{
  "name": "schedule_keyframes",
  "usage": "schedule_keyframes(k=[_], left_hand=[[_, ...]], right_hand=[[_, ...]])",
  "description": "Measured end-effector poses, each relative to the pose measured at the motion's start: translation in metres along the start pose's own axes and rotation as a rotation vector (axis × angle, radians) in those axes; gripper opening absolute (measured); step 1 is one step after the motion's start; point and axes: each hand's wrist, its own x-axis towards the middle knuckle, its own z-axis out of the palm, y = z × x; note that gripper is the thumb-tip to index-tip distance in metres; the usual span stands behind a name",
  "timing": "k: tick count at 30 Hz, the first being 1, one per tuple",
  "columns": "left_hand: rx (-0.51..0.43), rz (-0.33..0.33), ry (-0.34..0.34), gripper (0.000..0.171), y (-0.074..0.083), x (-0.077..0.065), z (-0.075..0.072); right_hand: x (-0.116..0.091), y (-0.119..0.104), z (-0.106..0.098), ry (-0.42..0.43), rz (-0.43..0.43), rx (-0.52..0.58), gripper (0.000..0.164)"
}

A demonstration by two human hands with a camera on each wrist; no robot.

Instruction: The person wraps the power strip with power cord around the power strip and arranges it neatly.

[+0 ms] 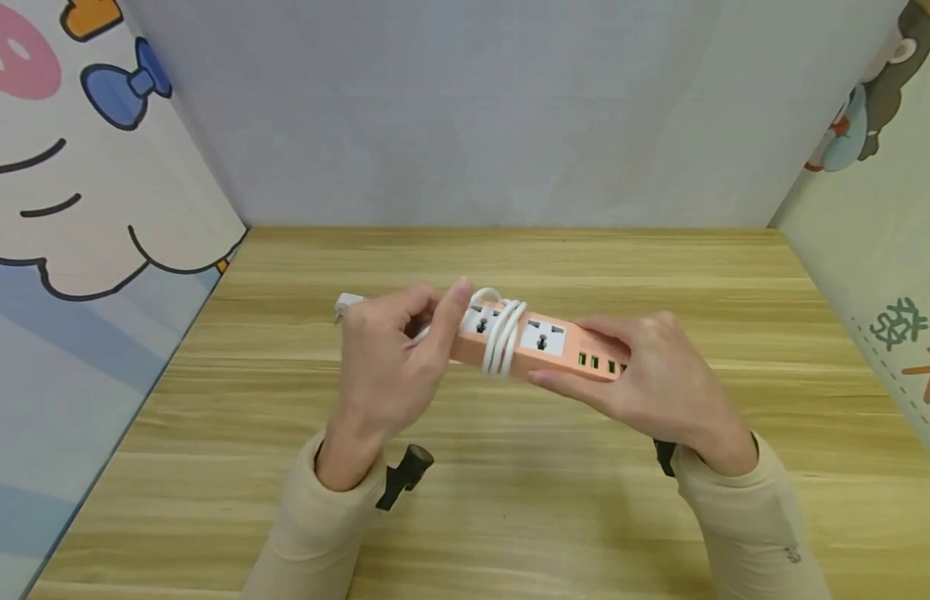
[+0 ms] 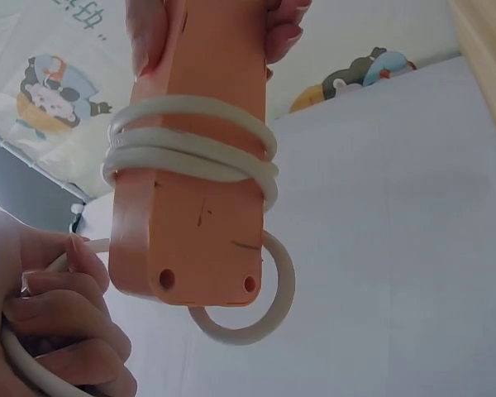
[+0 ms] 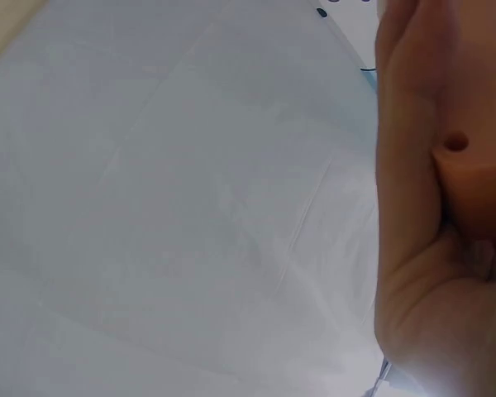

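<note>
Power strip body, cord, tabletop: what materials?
Power strip body: likely hard moulded plastic, satin orange; smooth faces, rounded corners.
Cord: probably soft plastic or rubbery sheathing, whitish, low sheen; bends in smooth round loops.
Tabletop: wood-look, pale streaky grain; can't tell solid wood from laminate or printed film.

Two hands of yours: one left hand (image 1: 393, 358), one right hand (image 1: 663, 379). You've got one orange power strip (image 2: 207, 215), two universal sockets (image 1: 543, 336) showing, four USB ports (image 1: 595, 362), the last partly covered. One white cord (image 2: 169, 136), at least three turns. One white plug (image 1: 348, 303), partly hidden. Screw holes (image 2: 167, 279): two in your left wrist view, one in your right. Two beige sleeves (image 1: 742, 508), two black wrist mounts (image 1: 407, 475), one wooden table (image 1: 525, 525).
</note>
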Motion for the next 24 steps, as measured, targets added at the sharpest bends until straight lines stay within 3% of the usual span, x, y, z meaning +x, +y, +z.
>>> schedule_keyframes(k=[6, 14, 24], left_hand=[[-0.026, -0.047, -0.051, 0.04, 0.007, -0.003, 0.004], [-0.16, -0.072, -0.1, 0.039, 0.015, -0.007, 0.015], [-0.382, -0.052, -0.182, 0.034, 0.021, -0.014, 0.031]], right_hand=[[0.002, 0.002, 0.002, 0.165, -0.025, 0.007, 0.031], [0.006, 0.003, 0.009, 0.388, -0.068, 0.047, 0.034], [0.01, 0.0, 0.01, 0.511, -0.022, 0.11, 0.032]])
